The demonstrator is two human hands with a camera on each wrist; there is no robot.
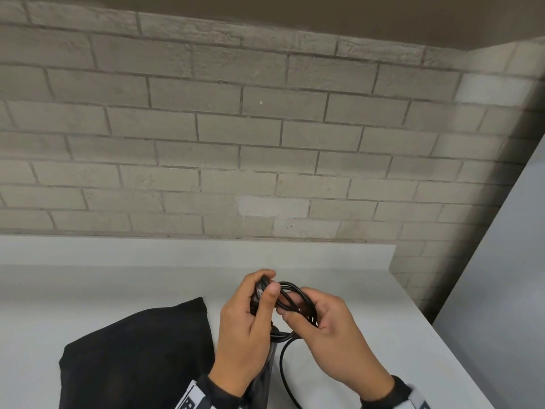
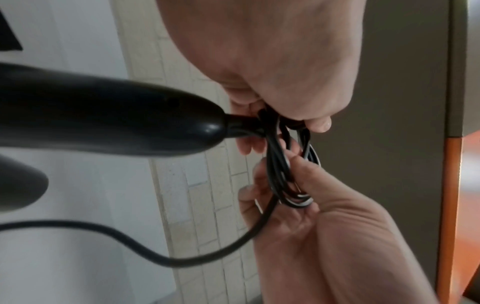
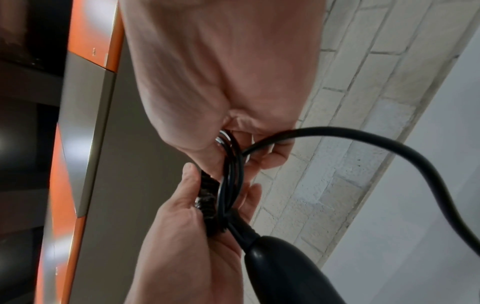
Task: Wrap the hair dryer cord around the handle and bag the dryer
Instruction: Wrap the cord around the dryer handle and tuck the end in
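From the head camera, the left hand [image 1: 247, 323] curls its fingers and thumb round one end of a bunch of looped thin black rubber cord [image 1: 290, 299], the right hand [image 1: 330, 329] pinches the other end of the loops, and a flat black cloth bag [image 1: 138, 349] lies on the white table [image 1: 88, 284] just left of the left hand. From the left wrist, the left fingers [image 2: 320, 125] clamp the loops just beyond the cord end of the glossy black plastic hair dryer handle [image 2: 103, 117], and the right fingers [image 2: 309, 176] grip the loops below. From the right wrist, the right hand's fingers [image 3: 275, 152] close on the cord above, the left thumb [image 3: 188, 181] pressing the bundle beside the handle's tip.
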